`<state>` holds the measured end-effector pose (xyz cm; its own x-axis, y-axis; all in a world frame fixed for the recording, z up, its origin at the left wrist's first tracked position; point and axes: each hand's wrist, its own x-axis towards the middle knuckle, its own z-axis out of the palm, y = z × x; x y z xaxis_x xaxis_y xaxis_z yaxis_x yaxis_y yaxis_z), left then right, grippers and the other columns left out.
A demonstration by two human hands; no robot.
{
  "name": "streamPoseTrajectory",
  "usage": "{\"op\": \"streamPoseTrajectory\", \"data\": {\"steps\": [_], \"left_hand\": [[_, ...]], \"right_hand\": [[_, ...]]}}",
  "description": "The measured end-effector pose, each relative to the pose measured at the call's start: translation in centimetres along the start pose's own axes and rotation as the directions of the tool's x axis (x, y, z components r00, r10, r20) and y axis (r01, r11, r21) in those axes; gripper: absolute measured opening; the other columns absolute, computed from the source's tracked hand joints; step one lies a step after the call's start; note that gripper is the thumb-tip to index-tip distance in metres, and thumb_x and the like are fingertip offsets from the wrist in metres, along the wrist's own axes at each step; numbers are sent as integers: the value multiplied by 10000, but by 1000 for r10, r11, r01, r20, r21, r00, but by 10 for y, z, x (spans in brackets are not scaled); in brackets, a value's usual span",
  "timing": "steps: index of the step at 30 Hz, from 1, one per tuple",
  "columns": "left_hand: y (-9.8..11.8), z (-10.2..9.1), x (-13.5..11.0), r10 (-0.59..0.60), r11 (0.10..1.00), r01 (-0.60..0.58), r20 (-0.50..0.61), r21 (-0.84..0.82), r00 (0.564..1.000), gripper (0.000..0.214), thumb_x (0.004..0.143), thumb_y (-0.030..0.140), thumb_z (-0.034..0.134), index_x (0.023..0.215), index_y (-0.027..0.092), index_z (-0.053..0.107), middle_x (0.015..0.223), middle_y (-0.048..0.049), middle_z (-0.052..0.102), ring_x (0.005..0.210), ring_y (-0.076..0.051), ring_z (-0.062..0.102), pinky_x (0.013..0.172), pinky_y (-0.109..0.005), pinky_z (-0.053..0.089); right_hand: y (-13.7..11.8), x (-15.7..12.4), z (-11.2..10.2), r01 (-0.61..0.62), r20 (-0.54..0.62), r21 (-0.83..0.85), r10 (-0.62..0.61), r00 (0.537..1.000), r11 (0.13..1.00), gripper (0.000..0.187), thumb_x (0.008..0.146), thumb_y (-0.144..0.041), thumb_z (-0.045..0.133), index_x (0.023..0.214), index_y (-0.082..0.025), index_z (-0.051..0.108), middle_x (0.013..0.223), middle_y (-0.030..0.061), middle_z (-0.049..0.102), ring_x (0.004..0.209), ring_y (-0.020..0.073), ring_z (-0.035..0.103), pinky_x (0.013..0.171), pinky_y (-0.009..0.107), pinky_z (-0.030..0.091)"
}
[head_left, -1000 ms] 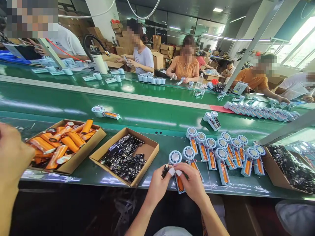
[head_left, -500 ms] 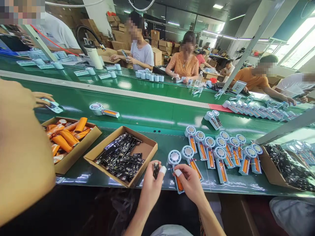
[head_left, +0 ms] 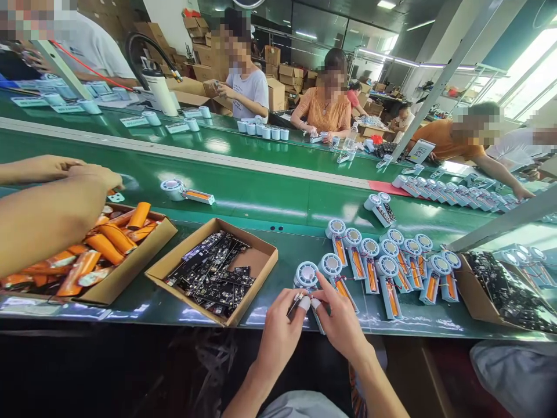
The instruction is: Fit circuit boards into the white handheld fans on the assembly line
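Observation:
My left hand [head_left: 282, 319] is closed on a small black circuit board [head_left: 296, 301], which stands on edge between fingers and thumb. My right hand [head_left: 337, 316] meets it at the thumbs, pinching what looks like a thin wire against the board; its index finger points up. Both thumbs wear white finger covers. Just behind my hands lies a light-blue handheld fan [head_left: 307, 274] with a round grille head. Most of its handle is hidden by my hands. Another fan [head_left: 331, 265] lies beside it, its orange battery showing in the open handle.
A cardboard box of circuit boards [head_left: 256, 299] stands left of my hands, with a box of orange batteries [head_left: 159, 241] beyond it. Several open fans [head_left: 389, 266] lie to the right, near another board box [head_left: 478, 307]. A co-worker's arms [head_left: 56, 203] reach in from the left.
My left hand has moved right with the circuit board and now meets my right hand. The co-worker's arms at the left have shifted over the battery box.

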<state>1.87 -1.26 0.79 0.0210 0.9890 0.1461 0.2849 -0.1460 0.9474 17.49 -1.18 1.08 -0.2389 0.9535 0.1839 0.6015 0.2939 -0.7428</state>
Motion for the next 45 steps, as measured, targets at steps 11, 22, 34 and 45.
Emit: {"op": "streamPoseTrajectory", "data": {"steps": [11, 22, 34, 45], "left_hand": [[-11, -3, 9, 92, 996, -92, 108, -6, 990, 268, 937, 367, 535, 821, 201, 711, 837, -63, 729, 805, -210, 683, 738, -291, 517], [-15, 16, 9, -460, 738, 490, 185, -464, 868, 561, 669, 716, 703, 668, 189, 511, 507, 122, 282, 464, -57, 220, 433, -192, 186], [-18, 13, -6, -483, 693, 514, 204, -506, 851, 601, 635, 733, 734, 696, 183, 501, 547, 113, 307, 507, -58, 243, 439, -177, 209], [-14, 2, 7, -486, 740, 500, 156, -451, 860, 521, 739, 667, 640, 793, 150, 616, 544, 83, 374, 519, -86, 298, 430, -182, 219]], "right_hand": [[-5, -4, -4, -62, 81, 138, 51, 995, 989, 604, 908, -125, 453, 1500, -232, 399, 1071, 54, 757, 923, 201, 700, 831, 327, 557], [4, -4, 3, 137, -85, -26, -139, 987, 990, 329, 929, -50, 421, 1060, -213, 674, 1039, 85, 730, 953, 209, 691, 828, 314, 543], [-1, 0, 0, 62, -4, 36, -61, 998, 997, 240, 906, -84, 545, 1017, -215, 713, 938, 52, 724, 842, 192, 664, 733, 285, 523], [-9, 6, 15, 32, -59, 87, -27, 998, 996, 271, 911, -68, 508, 1002, -218, 713, 994, 58, 732, 925, 197, 692, 813, 297, 532]]}}
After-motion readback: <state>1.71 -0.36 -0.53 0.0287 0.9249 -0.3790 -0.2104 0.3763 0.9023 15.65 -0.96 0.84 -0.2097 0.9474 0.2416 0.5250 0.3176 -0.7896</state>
